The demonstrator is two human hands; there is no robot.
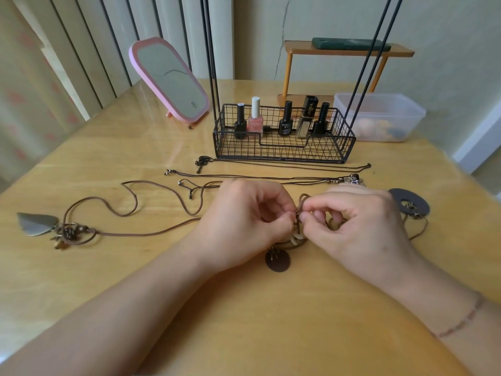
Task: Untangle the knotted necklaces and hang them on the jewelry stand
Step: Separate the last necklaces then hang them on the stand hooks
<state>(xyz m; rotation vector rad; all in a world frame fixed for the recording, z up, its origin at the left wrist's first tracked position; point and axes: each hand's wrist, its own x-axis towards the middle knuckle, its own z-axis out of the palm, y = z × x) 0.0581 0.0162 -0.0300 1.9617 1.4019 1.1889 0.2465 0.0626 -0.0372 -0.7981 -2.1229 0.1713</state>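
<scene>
Both hands work the knot [300, 207] near the middle of the tabletop, toward its front edge: left hand [244, 221] w/ thumb & forefinger pinched on the brown cord, right hand [360, 223] pinching the same tangle from the other side, other fingers curled in. Best approach, I'd judge: hold one loop still, tease the strand out w/ small pulls, don't yank or the knot tightens. Cord looks thin, soft, leathery; pale rings [296, 238] & a dark flat round disc [277, 260] hang from it just below the hands. Another disc w/ a hole [398, 198] lies by the right hand. Grey leaf-shaped pendant [36, 223] sits near the left edge. Black wire stand [284, 153] toward the back edge, its rods thin & straight; no necklaces visibly hung yet.
</scene>
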